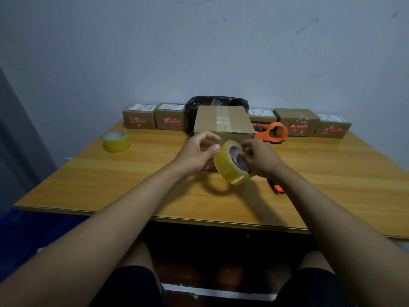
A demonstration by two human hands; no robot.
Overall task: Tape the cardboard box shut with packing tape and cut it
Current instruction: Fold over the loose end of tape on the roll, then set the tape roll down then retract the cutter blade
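Two bare hands work over a wooden table (110,180), largest thing in view. Cardboard box (223,122) sits mid-table, flaps down, a tape strip already running along its top seam; parcels line the wall behind it, plus a black bag (215,100). Orange tape dispenser (273,131) sits just right of the box, a spare tape roll (116,141) well off to the left. Tape roll (232,161) is held up in front of the box, tilted, off the table. Right hand (260,159) has its fingers hooked into the core, gripping the roll. Left hand (197,151) is half curled, thumb and fingers nearly pinched at the roll's outer edge, probably picking for the loose end; whether it has film is not clear. Small orange cutter (278,189) lies near the right forearm. Judgement: roll is light and stiff, film thin, sticky and slippery-faced; best held through the core, end peeled by nail.
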